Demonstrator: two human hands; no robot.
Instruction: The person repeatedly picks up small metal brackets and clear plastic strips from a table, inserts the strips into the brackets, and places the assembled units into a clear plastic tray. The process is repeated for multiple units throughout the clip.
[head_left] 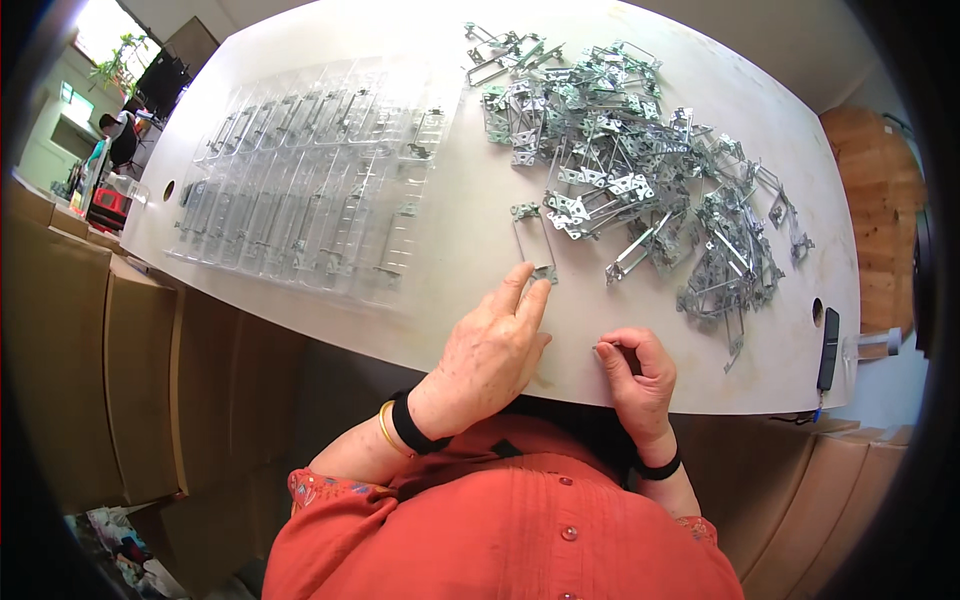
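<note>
A single metal bracket (524, 211), with two thin wire sides and a small plate at each end, lies on the white table near the middle. My left hand (485, 345) reaches over the table with index and middle fingers stretched out, their tips at the bracket's near plate. My right hand (640, 378) is at the table's front edge, thumb and index finger pinched together. A tiny bit of something shows at its fingertips, too small to name. Just beyond the hands, a large heap of similar metal brackets (610, 150) spreads over the table's right half.
To the left lies a clear plastic tray (372, 208) with long slots, many holding metal brackets. A dark elongated device (828, 348) sits at the right table edge. Cardboard boxes (140, 385) stand below the table on the left. Another person (122, 138) is far off at upper left.
</note>
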